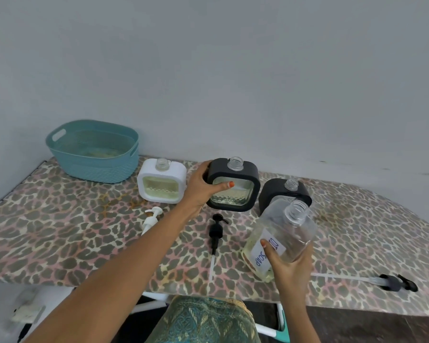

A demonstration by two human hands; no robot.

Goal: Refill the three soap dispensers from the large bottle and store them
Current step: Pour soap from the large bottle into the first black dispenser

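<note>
Nearest you, your right hand (291,262) wraps the large bottle (280,237), tilted and uncapped, soap pooled at its low end; it likely feels light now but slick, so keep hold around the labelled middle. Just beyond, two pumps lie loose on the table (60,233), white pump (151,219) left, black pump (216,231) centre. Farther on, your left hand (203,188) clasps the left edge of the middle dispenser (233,185), a rigid black frame, window probably breakable. White dispenser (162,180) left, another black dispenser (284,191) right, basket (92,151) far left.
</note>
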